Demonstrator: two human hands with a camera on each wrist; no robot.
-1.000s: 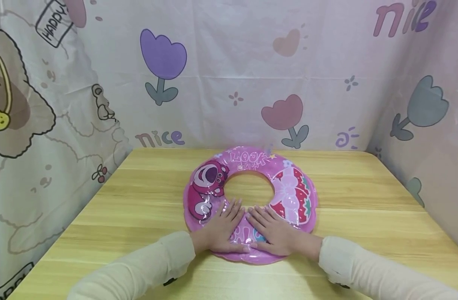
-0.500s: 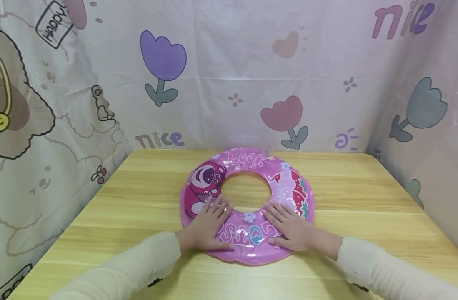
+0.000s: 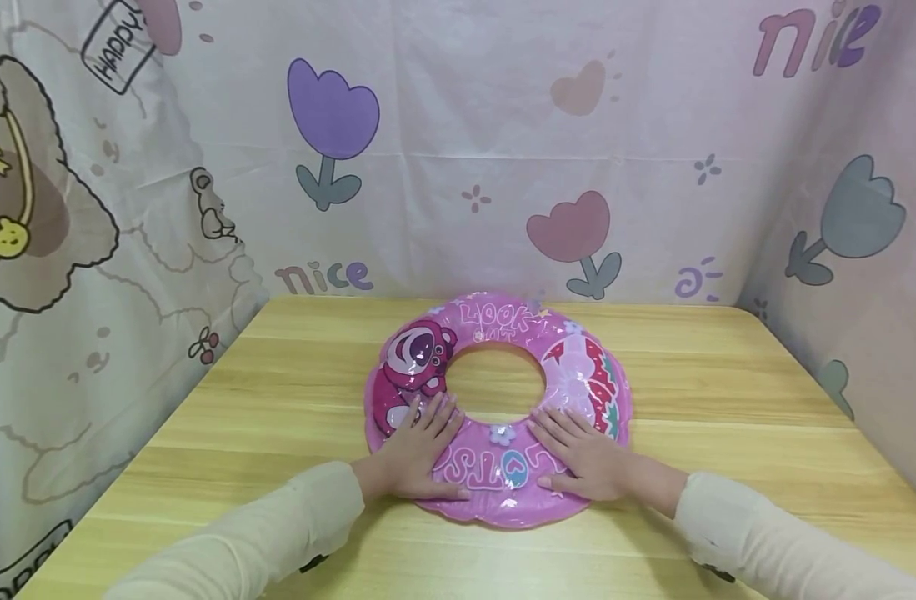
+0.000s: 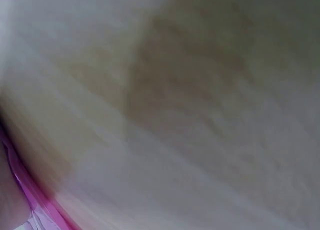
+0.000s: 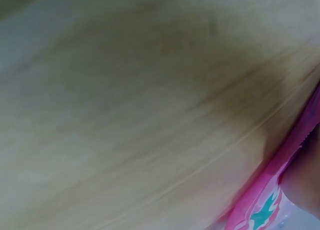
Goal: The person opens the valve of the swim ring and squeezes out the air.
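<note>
Pink swim ring (image 3: 498, 408) lies flat on the wooden surface (image 3: 240, 433), about centre, slightly toward the back curtain (image 3: 458, 150); bear print on its left arc, strawberry print on its right, lettering across the near arc; looks soft and only partly full of air, film wrinkled under the palms; valve not visible from the head view, can't say if it's open.

Left hand (image 3: 416, 454) rests palm-down on the near-left arc, fingers (image 3: 435, 414) straight and spread, tips at the inner hole edge; right hand (image 3: 581, 462) mirrors it on the near-right arc, fingers (image 3: 551, 425) likewise flat and splayed; neither hand curls round or pinches anything; both just press on the film. The two hands sit well apart with the lettering between them.

Step in hand, my read: pressing the ring flat against the surface, likely to push air out or smooth it; near arc looks flatter than the far arc, so I'd call it partway.

Next move probably calls for: even downward pressure, hands working outward round the arcs toward the far side; keep the ring from sliding on the smooth wood; avoid trapping air in a fold.

Wrist views: mostly blurred wood grain; left wrist catches a pink edge (image 4: 30, 200) at bottom left; right wrist catches a pink edge with a teal mark (image 5: 265, 210) at bottom right; nothing more to tell there.

Cream sleeves (image 3: 262, 533) on both forearms; curtain with tulips and "nice" print wraps three sides.
</note>
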